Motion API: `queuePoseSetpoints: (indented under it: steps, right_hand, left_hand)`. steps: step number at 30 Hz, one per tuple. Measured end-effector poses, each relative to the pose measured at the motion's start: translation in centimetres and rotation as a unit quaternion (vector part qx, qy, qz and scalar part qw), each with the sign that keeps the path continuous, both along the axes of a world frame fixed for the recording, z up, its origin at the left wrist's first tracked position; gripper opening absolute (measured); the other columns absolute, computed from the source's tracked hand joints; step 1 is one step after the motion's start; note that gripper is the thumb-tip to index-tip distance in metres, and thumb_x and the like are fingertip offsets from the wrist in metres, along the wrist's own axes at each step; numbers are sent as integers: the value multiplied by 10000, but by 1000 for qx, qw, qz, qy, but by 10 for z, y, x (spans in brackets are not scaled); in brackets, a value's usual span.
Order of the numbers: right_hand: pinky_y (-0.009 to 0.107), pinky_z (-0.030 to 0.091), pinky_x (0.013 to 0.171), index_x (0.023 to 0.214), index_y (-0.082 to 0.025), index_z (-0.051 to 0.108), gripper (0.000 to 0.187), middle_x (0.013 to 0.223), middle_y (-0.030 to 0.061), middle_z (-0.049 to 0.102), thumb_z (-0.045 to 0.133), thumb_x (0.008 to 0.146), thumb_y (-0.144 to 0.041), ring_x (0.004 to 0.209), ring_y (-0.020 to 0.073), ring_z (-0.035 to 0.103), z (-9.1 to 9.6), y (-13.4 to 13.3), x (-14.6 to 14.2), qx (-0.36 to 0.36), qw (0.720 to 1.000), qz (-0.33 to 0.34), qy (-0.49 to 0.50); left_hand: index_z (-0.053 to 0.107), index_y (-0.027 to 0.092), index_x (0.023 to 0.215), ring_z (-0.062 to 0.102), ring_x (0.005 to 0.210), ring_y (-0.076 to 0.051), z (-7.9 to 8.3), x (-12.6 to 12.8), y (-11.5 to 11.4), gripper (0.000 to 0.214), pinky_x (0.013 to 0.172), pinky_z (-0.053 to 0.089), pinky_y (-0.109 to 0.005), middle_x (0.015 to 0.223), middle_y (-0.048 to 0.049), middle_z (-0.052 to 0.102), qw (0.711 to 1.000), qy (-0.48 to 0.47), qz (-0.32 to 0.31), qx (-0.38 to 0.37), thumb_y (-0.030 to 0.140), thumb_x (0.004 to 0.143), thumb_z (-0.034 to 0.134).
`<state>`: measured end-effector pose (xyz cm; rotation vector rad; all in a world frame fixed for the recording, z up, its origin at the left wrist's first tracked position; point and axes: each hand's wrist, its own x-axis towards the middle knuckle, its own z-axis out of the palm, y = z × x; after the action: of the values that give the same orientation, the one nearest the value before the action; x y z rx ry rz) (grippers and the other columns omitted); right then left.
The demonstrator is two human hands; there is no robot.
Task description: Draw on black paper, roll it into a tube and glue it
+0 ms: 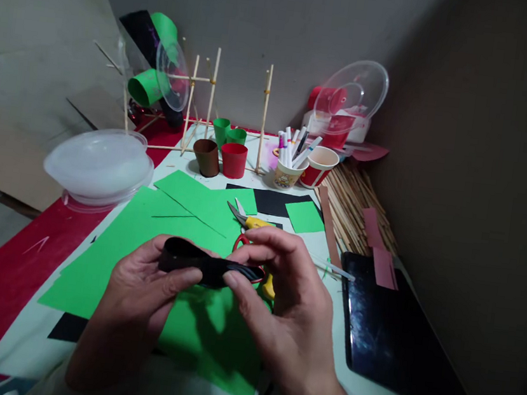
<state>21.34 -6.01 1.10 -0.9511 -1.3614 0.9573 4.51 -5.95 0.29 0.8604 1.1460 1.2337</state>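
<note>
Both of my hands hold a strip of black paper that is curled into a loop, above the green sheets. My left hand grips its left end, thumb on the front face. My right hand pinches the right end between thumb and fingers. Scissors with yellow and red handles lie on the table right behind my hands, partly hidden by my right fingers.
Green paper sheets and black pieces cover the table. Behind stand small paper cups, cups with markers, a stick frame and clear plastic lids. A black tablet and wooden sticks lie at right.
</note>
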Motion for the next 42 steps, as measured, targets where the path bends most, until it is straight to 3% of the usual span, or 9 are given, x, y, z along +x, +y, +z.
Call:
queuePoseSetpoints:
  steps: [5, 10, 13, 16, 19, 26, 35, 40, 42]
  right_hand:
    - [278, 517, 840, 1134, -281, 570, 328, 913, -53, 726, 705, 896, -99, 898, 113, 679, 0, 2, 3, 41, 999, -18, 0]
    - [291, 526, 799, 1152, -288, 559, 404, 1142, 6, 680, 752, 834, -129, 1034, 155, 651, 2, 6, 1, -1, 999, -14, 48]
    - [299, 544, 778, 1189, -269, 516, 429, 1116, 28, 640, 768, 843, -256, 986, 168, 648, 4, 6, 3, -93, 990, 28, 105]
    - [303, 545, 757, 1283, -265, 489, 457, 951, -14, 603, 713, 908, -400, 813, 142, 638, 5, 3, 7, -165, 959, 165, 159]
    - [280, 517, 796, 1373, -303, 526, 519, 1044, -4, 607, 707, 916, -470, 902, 149, 624, 5, -1, 11, -164, 941, 240, 172]
    - [321, 495, 1019, 1370, -265, 551, 471, 1264, 34, 680, 676, 945, -425, 1218, 211, 615, 12, -1, 16, -109, 944, 267, 163]
    - [394, 473, 1033, 1231, -205, 577, 284, 1198, 83, 682, 536, 958, -273, 1135, 225, 620, 1, 8, 9, -63, 997, 38, -2]
    - [412, 489, 807, 1314, -181, 514, 417, 964, 60, 639, 479, 899, -210, 863, 237, 592, 10, 6, 19, -55, 988, 33, -140]
    - [380, 462, 704, 1348, -182, 495, 492, 829, 21, 585, 489, 857, -188, 746, 223, 555, 14, 4, 21, -61, 979, 58, -187]
  left_hand:
    - [770, 238, 825, 740, 911, -169, 2, 5, -3, 139, 777, 607, -217, 921, -4, 776, 968, 142, 52, 202, 149, 747, 843]
    - [764, 293, 892, 650, 792, -159, 0, 13, -11, 171, 702, 531, -269, 824, 16, 695, 841, 320, 170, 403, 144, 808, 762]
    - [764, 297, 934, 654, 807, -202, -7, 8, -14, 192, 791, 529, -357, 849, -24, 715, 768, 420, 189, 445, 148, 846, 681]
    - [762, 279, 1018, 649, 814, -239, -11, 3, -14, 229, 822, 522, -421, 889, -64, 733, 720, 465, 190, 479, 171, 820, 724]
    - [735, 274, 1110, 620, 842, -240, -9, 4, -12, 333, 805, 504, -408, 928, -69, 704, 688, 480, 197, 508, 119, 816, 743]
    - [741, 248, 1040, 578, 820, -202, -4, 17, -6, 424, 746, 470, -327, 873, -36, 659, 630, 507, 241, 537, -86, 784, 685]
    - [570, 321, 1430, 578, 1173, -326, -14, 12, -19, 630, 1018, 438, -467, 1294, -117, 648, 662, 579, 44, 474, 93, 852, 675]
    - [591, 425, 1392, 507, 1348, -278, 8, 3, -19, 582, 1169, 363, -446, 1436, -13, 558, 803, 444, 63, 394, 176, 879, 709]
    - [631, 448, 1342, 571, 1303, -248, 17, -1, -12, 500, 1121, 457, -391, 1411, 24, 596, 860, 378, 20, 343, 250, 891, 716]
